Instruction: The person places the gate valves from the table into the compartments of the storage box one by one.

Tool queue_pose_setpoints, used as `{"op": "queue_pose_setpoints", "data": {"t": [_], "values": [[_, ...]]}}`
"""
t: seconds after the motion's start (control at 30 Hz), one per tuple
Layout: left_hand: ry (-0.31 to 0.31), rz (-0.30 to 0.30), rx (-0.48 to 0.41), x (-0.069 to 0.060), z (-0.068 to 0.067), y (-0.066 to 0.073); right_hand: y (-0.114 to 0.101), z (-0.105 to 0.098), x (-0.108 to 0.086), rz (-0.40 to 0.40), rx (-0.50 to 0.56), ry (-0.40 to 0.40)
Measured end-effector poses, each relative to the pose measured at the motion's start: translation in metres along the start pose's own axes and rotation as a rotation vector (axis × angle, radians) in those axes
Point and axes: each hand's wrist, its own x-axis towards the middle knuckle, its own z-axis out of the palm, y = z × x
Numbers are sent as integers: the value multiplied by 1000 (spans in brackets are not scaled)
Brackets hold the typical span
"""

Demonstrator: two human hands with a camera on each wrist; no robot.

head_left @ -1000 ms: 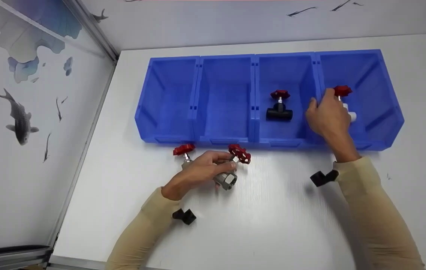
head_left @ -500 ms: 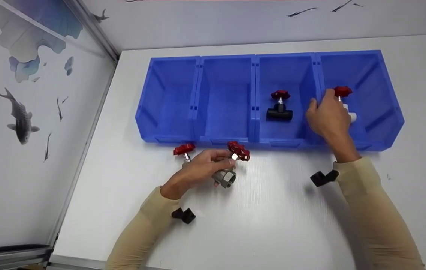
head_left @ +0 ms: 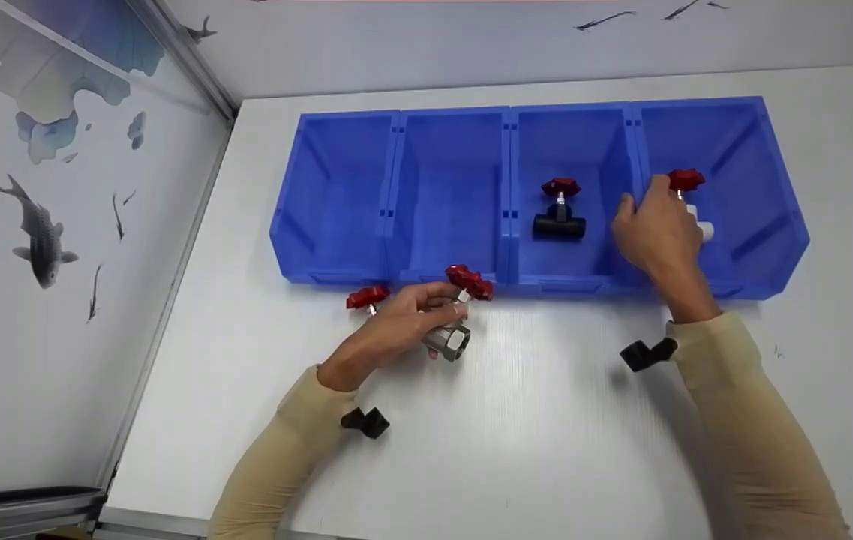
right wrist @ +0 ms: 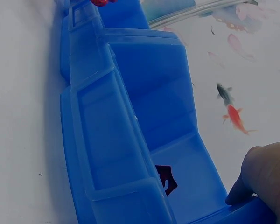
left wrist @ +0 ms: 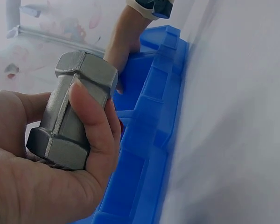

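Here, the left hand (head_left: 400, 322) gripped the metal valve (head_left: 444, 343) in front of the blue bins (head_left: 471, 180).
High lifting seemed best; whether the right hand (head_left: 659, 234) over them gripped anything, I couldn't tell.

"How's the light?"

"Bright and soft in the head view. The white table (head_left: 546, 420) carries a pale sheen toward its middle, and the right sleeve (head_left: 741, 405) throws a fuzzy shadow alongside."

"And the wrist cameras?"

"Dimmer, greyer, rather washed out. On the left, the metal valve (left wrist: 67, 116) looks fairly crisp with dull highlights, the wall prints (left wrist: 11, 70) go soft, and broad faint shadows cross the table."

"The right one?"

"Shade edges the blue bins (right wrist: 107, 135) and darkens a red handwheel (right wrist: 165, 179) inside."
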Motion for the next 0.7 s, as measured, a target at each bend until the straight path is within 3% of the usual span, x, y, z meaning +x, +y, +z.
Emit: {"op": "queue_pose_setpoints", "data": {"t": [0.13, 0.7], "values": [[18, -5, -53, 3, 0, 4, 0, 0, 0, 4, 1, -7], [82, 31, -66, 17, -5, 22, 1, 1, 1, -4, 6, -9]]}}
